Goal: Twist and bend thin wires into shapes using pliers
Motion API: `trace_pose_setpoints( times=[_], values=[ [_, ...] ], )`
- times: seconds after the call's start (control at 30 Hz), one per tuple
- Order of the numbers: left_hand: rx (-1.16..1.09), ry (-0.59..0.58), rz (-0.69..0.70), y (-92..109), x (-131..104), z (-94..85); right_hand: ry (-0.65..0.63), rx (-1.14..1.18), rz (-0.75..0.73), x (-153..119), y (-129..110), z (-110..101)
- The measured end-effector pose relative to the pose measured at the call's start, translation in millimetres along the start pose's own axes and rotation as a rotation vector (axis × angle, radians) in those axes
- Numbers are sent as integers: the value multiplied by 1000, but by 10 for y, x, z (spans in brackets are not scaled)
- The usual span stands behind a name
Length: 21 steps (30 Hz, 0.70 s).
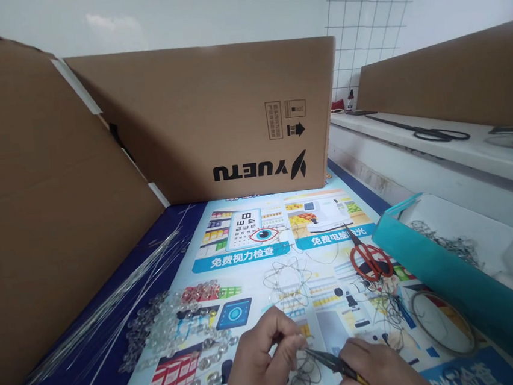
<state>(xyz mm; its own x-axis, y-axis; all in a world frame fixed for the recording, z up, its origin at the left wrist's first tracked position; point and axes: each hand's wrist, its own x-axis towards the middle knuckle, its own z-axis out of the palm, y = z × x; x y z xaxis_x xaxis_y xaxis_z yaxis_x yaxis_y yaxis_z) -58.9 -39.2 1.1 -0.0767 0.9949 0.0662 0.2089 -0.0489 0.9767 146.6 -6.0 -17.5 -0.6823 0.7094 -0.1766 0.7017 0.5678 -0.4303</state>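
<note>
Left hand [260, 361] pinches a thin wire piece [303, 374] between thumb and fingertips, directly left of the pliers' tips. Right hand [377, 367] is clenched around the handles of needle-nose pliers [331, 362], whose tips meet the wire. Both work low over a printed poster mat [243, 242]. Left of the hands on the mat lies a scatter of clear glass beads [178, 324]. Above the right hand lie red-handled scissors [368, 257]; a teal box [450, 276] stands to their right. A cardboard box marked YUETU [213, 121] stands at the mat's far edge.
</note>
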Motion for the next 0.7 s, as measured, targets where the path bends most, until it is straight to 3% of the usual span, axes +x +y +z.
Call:
trace_pose_setpoints(
  times=[0.17, 0.37, 0.5, 0.7],
  values=[
    [64, 15, 127, -47, -10, -11, -24, -43, -67, 53, 36, 27],
    [186, -73, 282, -70, -3, -83, -73, -131, -5, 60, -22, -33],
    [122, -98, 273, -58, 24, -111, -89, 149, 10, 71, -39, -91],
    [93, -22, 208, -56, 54, -108, -162, 488, 105, -3, -152, -276]
  ],
)
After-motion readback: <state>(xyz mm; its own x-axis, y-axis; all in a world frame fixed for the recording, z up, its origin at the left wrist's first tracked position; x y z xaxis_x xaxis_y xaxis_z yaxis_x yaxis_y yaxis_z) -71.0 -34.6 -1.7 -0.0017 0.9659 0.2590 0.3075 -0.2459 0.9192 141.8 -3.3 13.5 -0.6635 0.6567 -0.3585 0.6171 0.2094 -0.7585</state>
